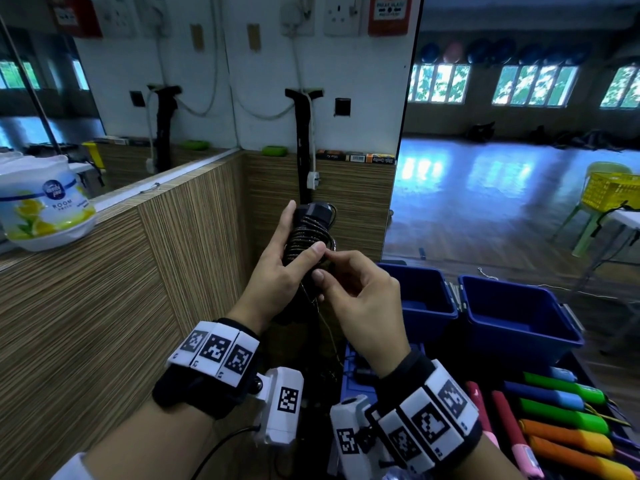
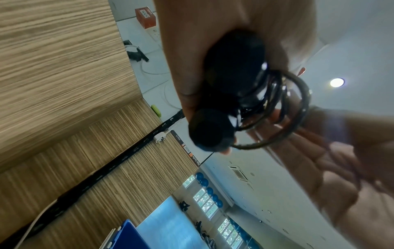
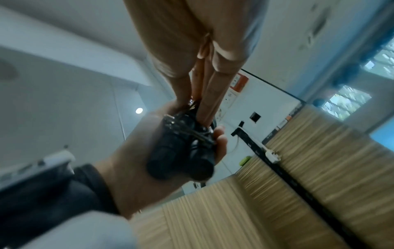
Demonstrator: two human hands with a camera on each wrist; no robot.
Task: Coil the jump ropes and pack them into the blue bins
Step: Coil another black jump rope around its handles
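While the left hand (image 1: 277, 271) grips the paired black handles (image 1: 304, 233) of the coiled jump rope and the right hand (image 1: 360, 299) pinches its free cable end (image 1: 323, 317), a slipped pinch could unwind the wraps before they reach the blue bins (image 1: 519, 320) at four o'clock.

My left hand (image 2: 213, 42) grips two black round handles of a jump rope (image 2: 230, 94), side by side, with the thin dark cord (image 2: 298, 107) wound around them in loose loops. My right hand (image 2: 341, 165) is blurred, just beside the loops. Behind them are a striped wooden wall panel (image 2: 64, 67), a black strip (image 2: 119, 163) and a blue plastic bin corner (image 2: 127, 235).
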